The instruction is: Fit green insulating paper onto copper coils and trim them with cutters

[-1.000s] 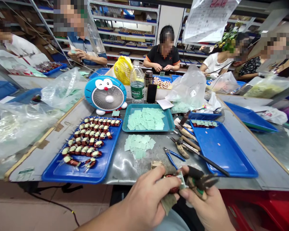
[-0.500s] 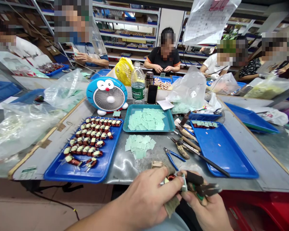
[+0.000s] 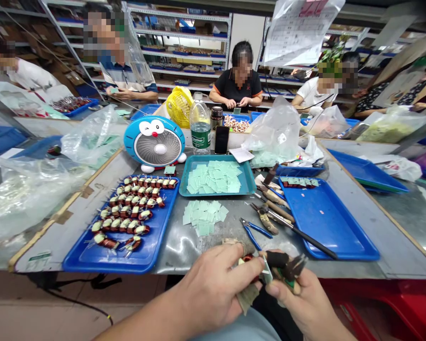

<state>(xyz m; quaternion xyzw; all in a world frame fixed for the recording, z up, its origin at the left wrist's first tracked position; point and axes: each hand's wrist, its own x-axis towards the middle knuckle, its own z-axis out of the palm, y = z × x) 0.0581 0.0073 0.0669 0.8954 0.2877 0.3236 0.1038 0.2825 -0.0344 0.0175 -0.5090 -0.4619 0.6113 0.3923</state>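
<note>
Just past the table's front edge, my left hand [image 3: 211,279] is closed around a copper-wound coil [image 3: 247,258], mostly hidden by its fingers. A small pale green plate [image 3: 267,271] stands on edge against the coil's right side. My right hand [image 3: 307,303] is closed on pliers [image 3: 294,268] with dark, wrapped parts; its thumb reaches the plate's lower edge. A scrap of brownish cloth or tape [image 3: 247,298] shows below my left fingers. Blue-handled cutters [image 3: 257,229] lie on the table beyond my hands.
At left, a blue tray [image 3: 81,253] holds rows of coils. Green plates fill a teal tray [image 3: 184,189] and lie in a loose pile [image 3: 204,218] before it. More hand tools [image 3: 270,208] lie beside the right blue tray [image 3: 344,227]. A cartoon fan [image 3: 156,142] stands behind; co-workers sit opposite.
The pliers in my right hand have turned, their jaw tips pointing further up. Both hands have shifted slightly left in view, and the green plate looks more tilted.
</note>
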